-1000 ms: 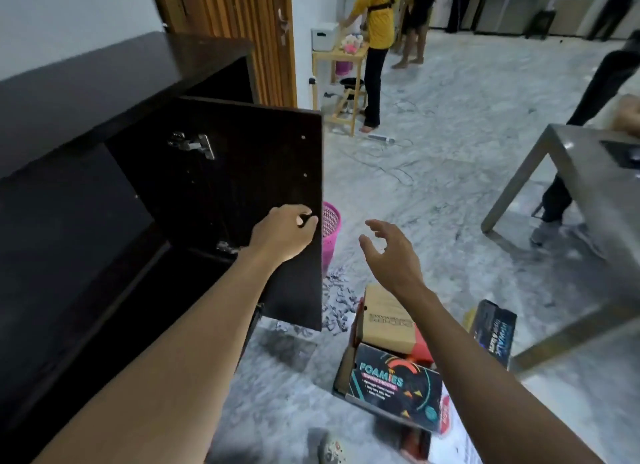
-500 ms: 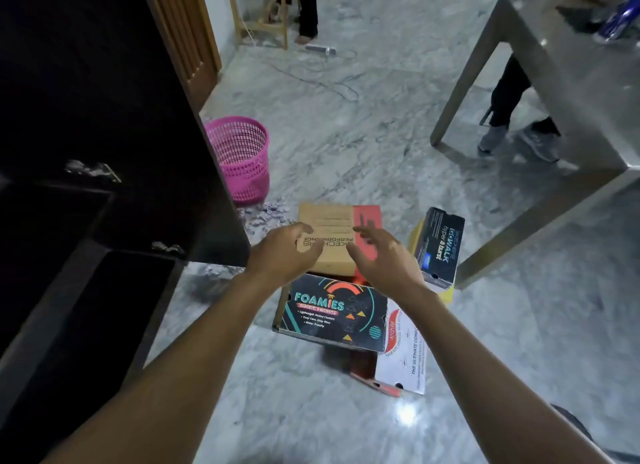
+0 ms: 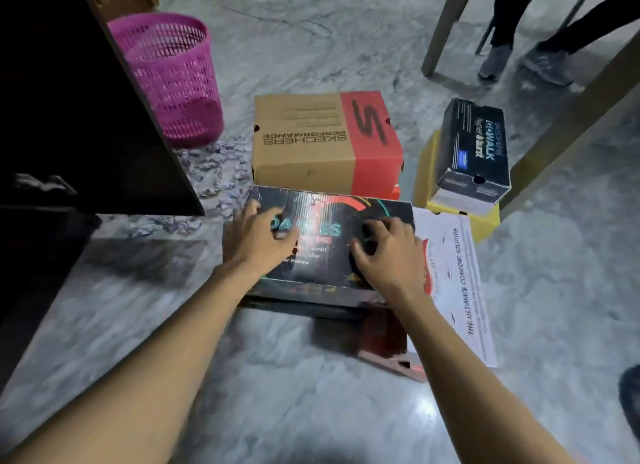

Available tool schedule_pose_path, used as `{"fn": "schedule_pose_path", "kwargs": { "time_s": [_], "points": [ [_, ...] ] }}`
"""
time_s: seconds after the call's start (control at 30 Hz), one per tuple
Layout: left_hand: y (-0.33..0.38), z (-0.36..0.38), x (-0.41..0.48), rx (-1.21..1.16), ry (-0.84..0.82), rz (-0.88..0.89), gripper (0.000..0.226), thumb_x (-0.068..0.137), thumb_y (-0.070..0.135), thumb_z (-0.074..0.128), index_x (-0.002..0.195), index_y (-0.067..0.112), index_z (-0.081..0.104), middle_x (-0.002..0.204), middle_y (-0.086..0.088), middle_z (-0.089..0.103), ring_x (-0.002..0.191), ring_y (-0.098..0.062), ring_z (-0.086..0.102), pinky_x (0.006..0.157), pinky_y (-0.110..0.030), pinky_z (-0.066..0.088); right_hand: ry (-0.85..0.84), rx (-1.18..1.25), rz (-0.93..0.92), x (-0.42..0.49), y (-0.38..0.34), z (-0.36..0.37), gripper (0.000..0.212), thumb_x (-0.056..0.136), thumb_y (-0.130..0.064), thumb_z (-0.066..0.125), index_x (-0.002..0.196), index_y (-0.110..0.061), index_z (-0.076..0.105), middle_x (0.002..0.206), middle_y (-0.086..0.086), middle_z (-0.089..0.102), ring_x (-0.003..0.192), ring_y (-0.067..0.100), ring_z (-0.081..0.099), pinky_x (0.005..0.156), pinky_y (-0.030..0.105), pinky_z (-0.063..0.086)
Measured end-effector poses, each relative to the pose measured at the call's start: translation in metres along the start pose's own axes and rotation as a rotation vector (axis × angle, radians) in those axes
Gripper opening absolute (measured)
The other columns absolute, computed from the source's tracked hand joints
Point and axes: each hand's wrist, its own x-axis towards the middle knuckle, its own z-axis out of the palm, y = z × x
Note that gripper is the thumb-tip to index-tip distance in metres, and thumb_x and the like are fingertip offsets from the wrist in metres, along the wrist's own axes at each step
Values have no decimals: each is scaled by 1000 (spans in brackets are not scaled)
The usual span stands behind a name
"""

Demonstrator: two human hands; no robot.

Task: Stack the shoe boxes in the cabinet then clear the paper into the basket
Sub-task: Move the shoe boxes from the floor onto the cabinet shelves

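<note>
A black Foamies shoe box (image 3: pixel 325 235) lies on the marble floor on top of a white-lidded box (image 3: pixel 457 283). My left hand (image 3: pixel 259 241) rests on its lid at the left and my right hand (image 3: pixel 384 252) at the right; both have bent fingers touching the top. Behind it stands a brown and red Skechers box (image 3: pixel 322 141). At the right a black GoWalk box (image 3: pixel 474 151) sits on a yellow box (image 3: pixel 424 172). Shredded paper (image 3: pixel 214 172) lies on the floor beside the pink basket (image 3: pixel 173 79). The dark cabinet (image 3: pixel 27 273) is at the left with its door (image 3: pixel 86 117) open.
A table leg (image 3: pixel 446 23) stands at the back right, with a person's shoes (image 3: pixel 495 61) beside it. A second table leg (image 3: pixel 571 117) slants along the right, close to the GoWalk box. The open cabinet door reaches out towards the paper shreds.
My left hand let go of the cabinet door. Both hands came down past the brown box and landed on the Foamies box lid. My view dropped towards the floor.
</note>
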Motion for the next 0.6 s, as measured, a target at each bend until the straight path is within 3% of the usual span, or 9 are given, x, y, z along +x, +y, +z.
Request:
{"fn": "schedule_pose_path", "kwargs": {
  "time_s": [0.07, 0.13, 0.27, 0.43, 0.6],
  "points": [
    [-6, 13, 6, 65, 137, -7, 61, 83, 65, 54, 132, 27, 57, 126, -7, 47, 117, -31, 43, 96, -40, 39, 141, -20, 16, 2, 1, 10, 47, 81, -57, 57, 117, -28, 67, 114, 2, 61, 112, 27, 53, 97, 41, 40],
    [-11, 17, 9, 23, 168, -62, 70, 80, 70, 52, 135, 28, 53, 132, -8, 43, 121, -32, 42, 98, -43, 39, 175, -16, 34, 6, 0, 12, 51, 79, -62, 56, 119, -31, 65, 117, 1, 60, 114, 25, 52, 101, 42, 38],
    [-16, 15, 3, -147, 57, -139, 82, 79, 74, 53, 147, 31, 37, 149, -5, 39, 133, -30, 44, 101, -43, 42, 125, -41, 161, -3, 4, 4, 67, 76, -77, 54, 125, -32, 59, 132, -1, 52, 126, 25, 44, 107, 50, 32],
    [-33, 11, -13, -283, -11, -182, 96, 71, 79, 59, 152, 37, 25, 151, 2, 44, 133, -28, 47, 100, -41, 45, -51, 133, 379, -27, 14, -8, 101, 63, -93, 49, 145, -35, 35, 145, 4, 39, 131, 27, 47, 97, 45, 43],
    [-40, 9, -34, -368, 13, -161, 99, 71, 76, 63, 153, 40, 20, 145, 6, 50, 128, -27, 52, 95, -36, 45, -88, 186, 294, -43, 12, -6, 117, 60, -91, 56, 154, -31, 20, 148, 10, 37, 135, 28, 44, 101, 44, 42]
  ]
}}
